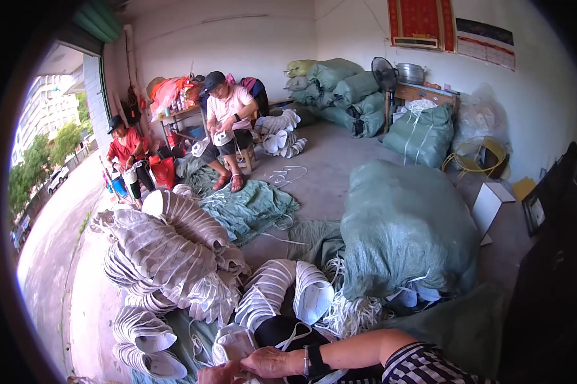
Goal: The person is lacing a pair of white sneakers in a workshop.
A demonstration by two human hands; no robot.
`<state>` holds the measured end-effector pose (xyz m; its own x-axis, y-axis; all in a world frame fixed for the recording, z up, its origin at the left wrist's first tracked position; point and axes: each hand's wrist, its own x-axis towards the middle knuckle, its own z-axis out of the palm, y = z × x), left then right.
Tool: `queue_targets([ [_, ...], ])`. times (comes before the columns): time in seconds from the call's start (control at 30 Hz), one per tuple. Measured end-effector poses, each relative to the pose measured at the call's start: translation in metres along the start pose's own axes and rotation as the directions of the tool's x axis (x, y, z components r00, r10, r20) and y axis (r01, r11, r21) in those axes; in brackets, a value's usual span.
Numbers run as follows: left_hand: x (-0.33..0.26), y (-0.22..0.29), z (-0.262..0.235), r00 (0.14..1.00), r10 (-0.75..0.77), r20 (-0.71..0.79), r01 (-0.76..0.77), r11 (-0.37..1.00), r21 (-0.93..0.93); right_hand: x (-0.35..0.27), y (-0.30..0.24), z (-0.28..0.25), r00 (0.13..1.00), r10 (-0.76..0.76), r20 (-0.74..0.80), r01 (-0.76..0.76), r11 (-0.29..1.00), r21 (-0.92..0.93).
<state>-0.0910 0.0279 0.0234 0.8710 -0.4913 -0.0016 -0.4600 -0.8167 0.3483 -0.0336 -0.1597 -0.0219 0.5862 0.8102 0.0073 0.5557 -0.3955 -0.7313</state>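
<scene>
Low in the view, at my lap, is a white, cup-shaped fabric piece (231, 342) that looks like a shoe upper. My right hand (267, 363) has its fingers closed on the near edge of it. Beside it my left hand (219, 373), partly cut off by the lower edge, pinches at the same edge. A white lace (295, 335) loops over my dark-clothed leg, right of the upper. Just beyond lies a nested row of similar white uppers (266, 294). Right of that row is a tangled bundle of white laces (355, 315).
Large heaps of nested uppers (157, 253) lie to my left. A big stuffed green sack (407, 224) stands to the right. Two people (227, 105) sit at the back handling white pieces. Green sacks (343, 89), a fan (384, 73) and a yellow-framed chair (477, 159) line the walls.
</scene>
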Motion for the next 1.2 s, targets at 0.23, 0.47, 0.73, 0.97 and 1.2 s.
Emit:
queue_targets([
  [0.23,-0.008,0.008,0.007,0.986,0.050,-0.162,-0.045,0.998,0.033,0.012,-0.004,-0.002,0.994,-0.086,0.072,0.094,0.988,-0.121],
  [0.47,-0.006,0.004,0.017,0.964,0.044,-0.263,-0.042,0.999,0.013,0.031,0.011,-0.015,0.972,-0.105,0.211,0.117,0.992,-0.042],
  [0.73,0.007,0.018,0.025,0.794,-0.330,-0.510,0.094,0.896,-0.434,0.025,-0.022,-0.098,0.926,-0.260,-0.274,0.264,0.964,-0.023],
  [0.97,0.023,0.035,0.022,0.800,-0.511,-0.315,0.011,0.538,-0.843,0.016,-0.024,-0.080,0.981,0.089,-0.170,0.022,0.826,0.564],
  [1.2,0.022,0.040,0.027,0.743,-0.568,-0.355,-0.100,0.430,-0.897,0.009,-0.018,-0.054,0.983,0.172,-0.061,-0.087,0.734,0.673],
])
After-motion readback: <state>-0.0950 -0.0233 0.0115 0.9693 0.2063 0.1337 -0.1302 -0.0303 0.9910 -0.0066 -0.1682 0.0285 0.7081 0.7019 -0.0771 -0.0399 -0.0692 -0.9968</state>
